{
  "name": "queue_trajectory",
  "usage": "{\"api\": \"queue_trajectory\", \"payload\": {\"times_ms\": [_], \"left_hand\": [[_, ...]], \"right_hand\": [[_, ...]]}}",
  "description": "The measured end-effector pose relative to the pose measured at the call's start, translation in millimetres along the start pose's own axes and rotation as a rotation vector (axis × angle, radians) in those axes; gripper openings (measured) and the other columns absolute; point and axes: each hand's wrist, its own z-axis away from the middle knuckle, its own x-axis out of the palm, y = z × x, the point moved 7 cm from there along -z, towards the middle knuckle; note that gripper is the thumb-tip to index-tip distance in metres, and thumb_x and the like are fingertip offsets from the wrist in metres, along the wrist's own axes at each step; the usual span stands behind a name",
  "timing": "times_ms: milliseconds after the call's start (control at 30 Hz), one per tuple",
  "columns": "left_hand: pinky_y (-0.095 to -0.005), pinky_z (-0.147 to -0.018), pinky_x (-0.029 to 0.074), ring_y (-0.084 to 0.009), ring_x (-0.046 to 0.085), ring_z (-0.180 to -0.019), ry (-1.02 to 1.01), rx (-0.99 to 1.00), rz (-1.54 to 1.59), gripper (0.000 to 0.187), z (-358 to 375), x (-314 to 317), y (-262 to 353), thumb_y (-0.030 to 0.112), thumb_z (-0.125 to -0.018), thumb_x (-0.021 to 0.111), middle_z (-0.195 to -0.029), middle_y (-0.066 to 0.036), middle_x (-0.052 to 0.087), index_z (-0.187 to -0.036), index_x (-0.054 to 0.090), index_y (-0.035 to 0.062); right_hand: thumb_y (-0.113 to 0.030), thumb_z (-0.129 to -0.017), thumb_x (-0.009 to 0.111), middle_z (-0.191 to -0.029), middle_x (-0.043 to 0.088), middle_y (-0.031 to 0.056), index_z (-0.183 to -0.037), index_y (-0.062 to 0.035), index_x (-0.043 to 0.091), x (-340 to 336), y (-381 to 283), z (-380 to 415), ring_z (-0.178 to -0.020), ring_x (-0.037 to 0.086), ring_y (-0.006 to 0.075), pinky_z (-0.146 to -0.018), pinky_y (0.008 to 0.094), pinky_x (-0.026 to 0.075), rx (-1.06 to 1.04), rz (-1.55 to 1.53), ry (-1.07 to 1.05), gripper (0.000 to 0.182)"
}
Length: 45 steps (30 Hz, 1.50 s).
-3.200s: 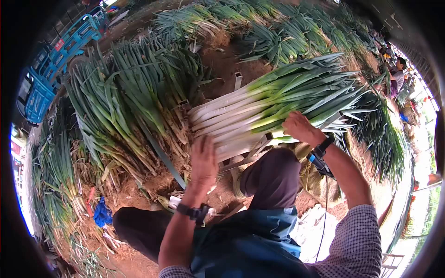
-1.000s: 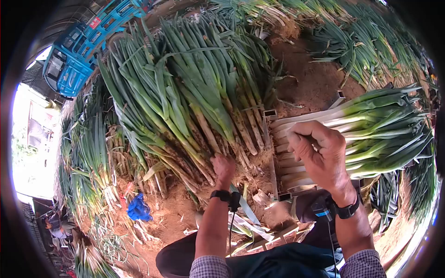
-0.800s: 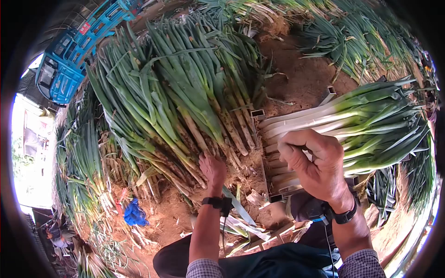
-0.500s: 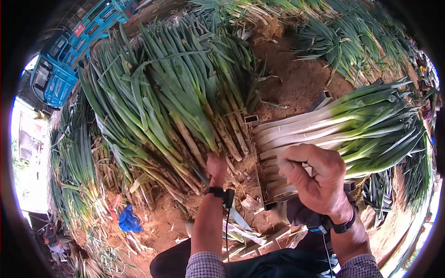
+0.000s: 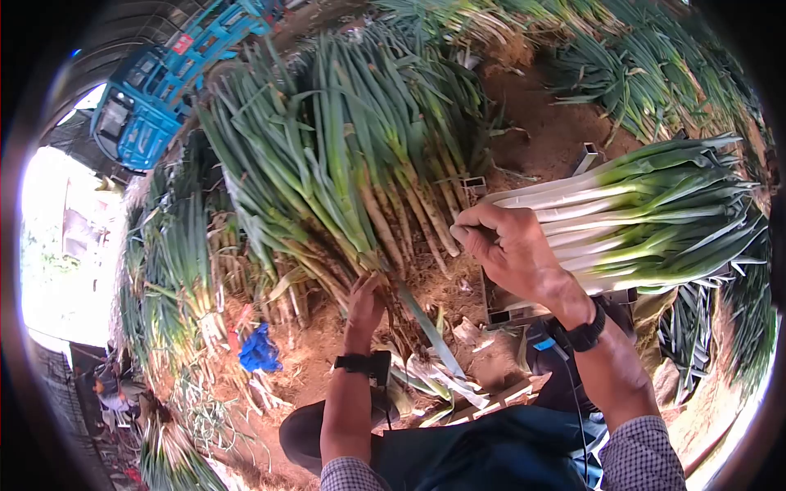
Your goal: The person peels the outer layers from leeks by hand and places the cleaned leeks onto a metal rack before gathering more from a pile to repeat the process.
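Note:
In the head view, my left hand is closed around the lower stem of an unpeeled leek at the front of a large heap. The leek's green leaves lie back on the heap. Brown, stringy roots and a long green leaf strip hang beside that hand. My right hand is raised with curled fingers, thumb and forefinger pinched together; whatever they may hold is too small to make out. Beneath and beyond it, a row of cleaned white-stemmed leeks lies on a metal frame, partly hidden by the hand.
More unpeeled leeks stand at the left, and others lie at the back right. A blue cloth or bag rests on the soil. Peeled-off leaves litter the ground before my knees. A blue vehicle stands far left.
My left hand has drawn the leek toward me, its root end now showing clear of the heap. My right hand has shifted left and up, still curled. The view has turned slightly.

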Motion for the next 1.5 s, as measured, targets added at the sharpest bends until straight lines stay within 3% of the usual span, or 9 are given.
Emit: {"api": "queue_trajectory", "payload": {"times_ms": [400, 500, 667, 767, 933, 1033, 1100, 1333, 1500], "left_hand": [[-0.0254, -0.045, 0.046, -0.012, 0.057, -0.053, 0.297, 0.182, -0.184, 0.045, 114.4, 42.9, 42.0, 0.053, -0.1, 0.053, -0.072, -0.005, 0.063, -0.105, 0.059, 0.0084], [-0.0252, -0.055, 0.049, -0.0111, 0.061, -0.074, 0.441, 0.368, -0.169, 0.045, 119.1, 22.4, 24.8, 0.048, -0.102, 0.052, -0.095, -0.004, 0.066, -0.122, 0.057, 0.0083], [-0.0265, -0.066, 0.048, -0.0102, 0.059, -0.081, 0.464, 0.352, -0.291, 0.039, 151.9, 66.6, 65.7, 0.039, -0.103, 0.053, -0.097, -0.002, 0.065, -0.119, 0.065, 0.0059], [-0.0273, -0.066, 0.05, -0.0115, 0.061, -0.083, 0.299, 0.352, -0.343, 0.039, 146.1, 70.5, 78.7, 0.04, -0.104, 0.052, -0.099, -0.003, 0.067, -0.124, 0.064, 0.0087], [-0.0286, -0.084, 0.051, -0.0158, 0.059, -0.106, 0.303, 0.325, -0.236, 0.041, 113.4, 27.7, 65.4, 0.04, -0.103, 0.053, -0.117, -0.006, 0.063, -0.125, 0.061, 0.0055], [-0.0293, -0.064, 0.052, -0.0159, 0.065, -0.078, 0.412, 0.487, -0.111, 0.039, 128.6, 45.3, 94.7, 0.039, -0.104, 0.053, -0.098, -0.006, 0.067, -0.12, 0.062, 0.0054], [-0.0276, -0.046, 0.045, -0.0144, 0.06, -0.059, 0.193, 0.322, -0.071, 0.035, 139.3, 82.5, 112.9, 0.04, -0.102, 0.056, -0.083, -0.006, 0.066, -0.108, 0.061, 0.0057], [-0.0248, -0.041, 0.041, -0.0122, 0.054, -0.05, 0.214, 0.378, -0.268, 0.035, 137.6, 78.4, 107.0, 0.042, -0.101, 0.058, -0.071, -0.002, 0.058, -0.098, 0.059, 0.007], [-0.0239, -0.041, 0.039, -0.0096, 0.053, -0.052, 0.195, 0.358, -0.307, 0.038, 167.2, 87.9, 90.1, 0.042, -0.103, 0.054, -0.074, -0.001, 0.056, -0.105, 0.06, 0.0044]], "right_hand": [[-0.032, -0.098, 0.065, -0.065, 0.061, 0.0006, -0.101, -0.0003, 0.069, 107.5, 26.8, 16.2, -0.056, 0.058, 0.0065, -0.049, 0.0243, 0.048, 0.509, -0.367, -0.508, 0.032], [-0.038, -0.092, 0.072, -0.078, 0.064, 0.0017, -0.088, -0.0026, 0.071, 156.2, 40.1, 34.1, -0.062, 0.055, 0.007, -0.051, 0.0266, 0.043, 0.516, -0.425, -0.58, 0.036], [-0.036, -0.098, 0.056, -0.096, 0.054, 0.014, -0.127, 0.0002, 0.057, 170.2, 13.2, 47.6, -0.093, 0.054, 0.0247, -0.08, 0.0402, 0.045, 0.025, -0.21, -0.439, 0.046], [-0.057, -0.097, 0.05, -0.114, 0.051, 0.0216, -0.129, 0.0057, 0.049, 212.0, 32.5, 35.2, -0.111, 0.051, 0.0306, -0.097, 0.0453, 0.041, 0.392, -0.559, -0.482, 0.07], [-0.046, -0.096, 0.056, -0.08, 0.059, 0.019, -0.1, 0.0055, 0.062, 169.5, 15.5, 36.9, -0.078, 0.057, 0.0262, -0.069, 0.0463, 0.046, 0.202, -0.551, -0.232, 0.052], [-0.015, -0.098, 0.057, -0.078, 0.065, 0.0116, -0.092, 0.0005, 0.067, 172.3, 12.3, 39.5, -0.061, 0.065, 0.0219, -0.052, 0.0364, 0.053, 0.542, -1.035, -0.123, 0.019], [-0.018, -0.094, 0.064, -0.076, 0.066, 0.0092, -0.088, 0.0061, 0.065, 182.4, -1.7, 53.0, -0.058, 0.065, 0.0201, -0.049, 0.033, 0.052, 0.651, -1.264, -0.296, 0.025], [-0.046, -0.095, 0.066, -0.057, 0.06, 0.007, -0.076, 0.001, 0.066, 141.6, 36.5, 41.5, -0.047, 0.061, 0.015, -0.044, 0.0265, 0.049, 0.541, -0.084, -0.701, 0.051], [-0.045, -0.094, 0.068, -0.077, 0.067, 0.006, -0.095, -0.0053, 0.068, 133.7, 47.2, 19.6, -0.064, 0.066, 0.0137, -0.057, 0.0328, 0.056, 0.7, -0.862, -0.394, 0.039]]}}
